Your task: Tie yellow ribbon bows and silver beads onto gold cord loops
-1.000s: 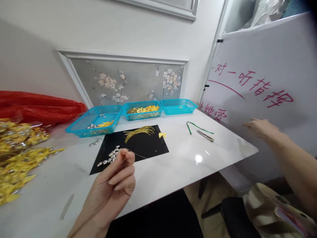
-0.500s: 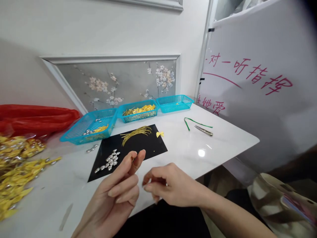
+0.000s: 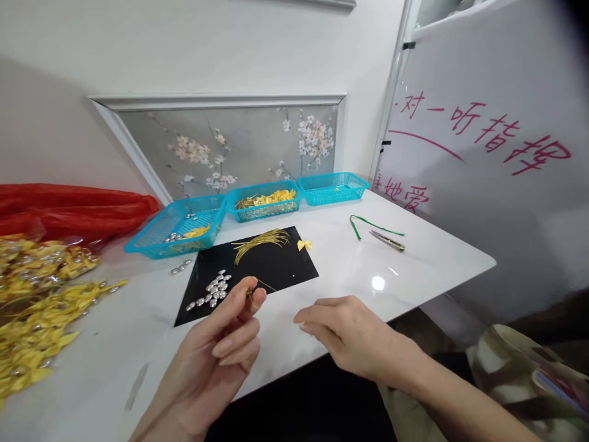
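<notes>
My left hand (image 3: 216, 356) is raised over the near edge of the white table (image 3: 350, 276), thumb and forefinger pinched on a thin gold wire (image 3: 265, 285) that trails toward the black mat (image 3: 285, 270). My right hand (image 3: 350, 331) hovers just to its right, fingers loosely curled and pointing left, holding nothing I can see. On the mat lie several silver beads (image 3: 211, 290), a bundle of gold wires (image 3: 260, 239) and a small yellow bow (image 3: 304, 245).
Three teal baskets (image 3: 264, 201) stand at the table's back. Snips (image 3: 387, 240) and a green ribbon (image 3: 363, 226) lie at the right. A heap of yellow bows (image 3: 32, 319) and red fabric (image 3: 69, 205) fill the left. A whiteboard (image 3: 483, 153) with red writing stands right.
My right hand came from the whiteboard down to the table's near edge beside my left hand, then drew slightly rightward. The left hand kept its pinch on the wire.
</notes>
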`<state>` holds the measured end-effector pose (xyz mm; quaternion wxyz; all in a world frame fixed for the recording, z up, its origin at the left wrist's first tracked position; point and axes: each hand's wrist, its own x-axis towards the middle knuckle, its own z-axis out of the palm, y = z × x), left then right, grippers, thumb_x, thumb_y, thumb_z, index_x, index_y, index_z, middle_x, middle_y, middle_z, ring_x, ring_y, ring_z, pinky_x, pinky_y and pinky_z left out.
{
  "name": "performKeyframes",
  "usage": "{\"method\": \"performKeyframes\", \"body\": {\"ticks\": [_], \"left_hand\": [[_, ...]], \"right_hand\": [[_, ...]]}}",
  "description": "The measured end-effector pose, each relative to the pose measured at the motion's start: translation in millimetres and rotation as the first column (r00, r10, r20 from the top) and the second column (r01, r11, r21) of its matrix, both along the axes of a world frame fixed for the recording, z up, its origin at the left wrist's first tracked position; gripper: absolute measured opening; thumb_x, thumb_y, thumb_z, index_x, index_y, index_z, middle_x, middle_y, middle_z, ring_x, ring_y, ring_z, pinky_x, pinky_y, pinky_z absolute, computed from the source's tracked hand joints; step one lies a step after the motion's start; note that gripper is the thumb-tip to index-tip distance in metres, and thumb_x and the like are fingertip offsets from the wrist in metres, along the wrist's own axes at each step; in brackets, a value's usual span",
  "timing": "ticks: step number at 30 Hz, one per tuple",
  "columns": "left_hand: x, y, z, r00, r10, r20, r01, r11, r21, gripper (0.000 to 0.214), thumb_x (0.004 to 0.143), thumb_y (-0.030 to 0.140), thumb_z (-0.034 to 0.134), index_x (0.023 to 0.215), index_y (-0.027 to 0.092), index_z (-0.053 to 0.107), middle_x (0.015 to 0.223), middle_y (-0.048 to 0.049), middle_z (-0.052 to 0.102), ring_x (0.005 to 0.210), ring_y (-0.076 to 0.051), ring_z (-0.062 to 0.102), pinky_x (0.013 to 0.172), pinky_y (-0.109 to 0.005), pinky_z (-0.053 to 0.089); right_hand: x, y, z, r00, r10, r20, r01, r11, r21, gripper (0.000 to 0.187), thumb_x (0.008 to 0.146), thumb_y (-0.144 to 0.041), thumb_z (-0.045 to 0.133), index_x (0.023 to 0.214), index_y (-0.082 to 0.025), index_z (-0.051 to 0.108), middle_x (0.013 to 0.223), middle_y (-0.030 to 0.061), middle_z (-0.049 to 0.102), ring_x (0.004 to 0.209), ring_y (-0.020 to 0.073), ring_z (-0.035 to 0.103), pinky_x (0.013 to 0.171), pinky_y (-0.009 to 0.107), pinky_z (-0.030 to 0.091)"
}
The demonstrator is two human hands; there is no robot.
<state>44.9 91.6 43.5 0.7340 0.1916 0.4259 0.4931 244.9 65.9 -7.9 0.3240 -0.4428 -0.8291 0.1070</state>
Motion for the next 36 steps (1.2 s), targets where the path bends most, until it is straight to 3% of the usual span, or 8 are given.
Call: {"method": "performKeyframes", "body": {"ticks": [3, 5, 7, 11, 15, 22, 29, 36], "left_hand": [[-2, -1, -3.7, 0.994, -0.038, -0.103, 0.045, 0.997, 0.065, 0.024, 0.089, 0.012, 0.059, 0.078, 0.015, 0.08, 0.084, -0.0083, 0.078, 0.03, 0.005, 0.035, 0.029, -0.007, 0.029], [-2, 0, -8.8, 0.979, -0.067, -0.194, 0.091, 0.989, 0.118, 0.007, 0.08, 0.018, 0.076, 0.079, 0.015, 0.081, 0.089, -0.0106, 0.08, 0.033, 0.005, 0.034, 0.031, -0.008, 0.029], [-2, 1, -15.3, 0.95, -0.079, -0.302, 0.138, 0.974, 0.181, 0.016, 0.07, 0.026, 0.088, 0.08, 0.014, 0.082, 0.087, -0.0119, 0.081, 0.036, 0.004, 0.034, 0.036, -0.009, 0.032], [3, 3, -27.3, 0.866, -0.053, -0.498, 0.208, 0.942, 0.262, 0.028, 0.068, 0.04, 0.091, 0.082, 0.016, 0.083, 0.082, -0.0113, 0.081, 0.04, 0.0, 0.038, 0.041, -0.015, 0.033], [8, 4, -33.7, 0.807, -0.033, -0.589, 0.244, 0.927, 0.284, 0.032, 0.07, 0.047, 0.088, 0.083, 0.018, 0.083, 0.086, -0.0109, 0.08, 0.042, -0.002, 0.041, 0.042, -0.018, 0.028], [8, 9, -40.0, 0.814, 0.039, -0.579, 0.189, 0.925, 0.329, 0.039, 0.071, 0.054, 0.083, 0.079, 0.017, 0.073, 0.087, -0.0074, 0.078, 0.042, -0.003, 0.043, 0.043, -0.018, 0.026], [10, 10, -44.5, 0.832, 0.118, -0.543, 0.104, 0.927, 0.361, 0.035, 0.084, 0.049, 0.071, 0.076, 0.02, 0.053, 0.084, -0.0052, 0.079, 0.041, -0.006, 0.051, 0.042, -0.018, 0.025], [6, 16, -48.6, 0.845, 0.1, -0.526, 0.096, 0.938, 0.334, 0.037, 0.077, 0.05, 0.077, 0.076, 0.019, 0.057, 0.073, -0.0023, 0.073, 0.042, -0.006, 0.049, 0.041, -0.018, 0.025]], "right_hand": [[9, 4, -0.8, 0.995, -0.098, -0.024, 0.099, 0.993, 0.071, 0.017, 0.098, -0.018, 0.059, 0.099, -0.019, 0.075, 0.092, 0.0035, 0.079, 0.084, 0.0197, 0.075, 0.076, 0.027, 0.057], [16, 5, -2.5, 0.979, -0.199, -0.049, 0.204, 0.971, 0.124, 0.02, 0.1, -0.018, 0.055, 0.099, -0.018, 0.075, 0.093, 0.0062, 0.08, 0.083, 0.0216, 0.076, 0.075, 0.03, 0.057], [24, 4, -3.9, 0.948, -0.304, -0.098, 0.318, 0.926, 0.201, 0.024, 0.102, -0.016, 0.049, 0.098, -0.016, 0.073, 0.093, 0.008, 0.079, 0.081, 0.0215, 0.075, 0.072, 0.031, 0.057], [37, 1, -1.6, 0.875, -0.438, -0.205, 0.484, 0.789, 0.378, 0.026, 0.102, -0.016, 0.045, 0.088, -0.018, 0.067, 0.082, 0.0078, 0.075, 0.074, 0.0192, 0.07, 0.067, 0.03, 0.052], [49, 1, 7.7, 0.81, -0.525, -0.26, 0.58, 0.658, 0.481, 0.025, 0.101, -0.015, 0.047, 0.082, -0.019, 0.062, 0.072, 0.0061, 0.068, 0.066, 0.0185, 0.063, 0.066, 0.03, 0.048], [67, -2, 23.5, 0.679, -0.672, -0.294, 0.674, 0.413, 0.612, 0.026, 0.101, -0.017, 0.049, 0.076, -0.021, 0.059, 0.066, 0.0031, 0.062, 0.06, 0.0167, 0.057, 0.061, 0.028, 0.043], [93, -11, 24.1, 0.612, -0.743, -0.27, 0.723, 0.387, 0.573, 0.027, 0.099, -0.021, 0.049, 0.074, -0.022, 0.058, 0.064, 0.0024, 0.06, 0.056, 0.0168, 0.052, 0.058, 0.03, 0.037], [130, 2, 12.6, 0.486, -0.857, -0.171, 0.785, 0.343, 0.516, 0.03, 0.094, -0.026, 0.047, 0.065, -0.023, 0.05, 0.064, 0.0061, 0.062, 0.061, 0.0215, 0.054, 0.058, 0.033, 0.032]]}}
